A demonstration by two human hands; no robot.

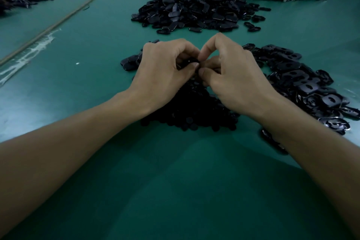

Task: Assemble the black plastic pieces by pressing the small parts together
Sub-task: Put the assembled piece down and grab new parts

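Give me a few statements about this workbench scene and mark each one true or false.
1. The left hand and the right hand pinch one small black piece between them. True.
2. The table is red. False: it is green.
3. A pile of slotted plates lies right of the right hand. True.
4. The left hand lies flat on the table. False: its fingers curl round the piece.

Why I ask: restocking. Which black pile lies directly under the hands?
The pile of small round discs, below the left hand and right hand. The other piles hold larger oblong or slotted pieces, off to the sides or farther away.
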